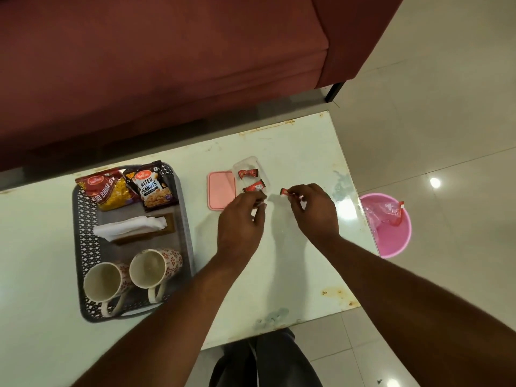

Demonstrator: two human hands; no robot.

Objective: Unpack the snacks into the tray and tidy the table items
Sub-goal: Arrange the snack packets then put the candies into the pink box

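A grey perforated tray (83,219) lies at the table's left. It holds two snack packets (111,188) (152,185), a napkin holder (131,227) and two patterned mugs (104,283) (152,270). Right of it sits a clear plastic box (261,166) with two red wrapped candies (247,173) (252,187) inside, its pink lid (220,189) beside it. My right hand (312,210) pinches a red wrapped candy (284,191) just right of the box. My left hand (240,219) hovers at the box's near edge, fingers curled; what it holds is hidden.
The white table (293,275) ends close on the right. On the floor past that edge stands a pink bin (396,241) with plastic wrapping (385,212) in it. A maroon sofa (167,65) runs along the table's far side. My legs are below the near edge.
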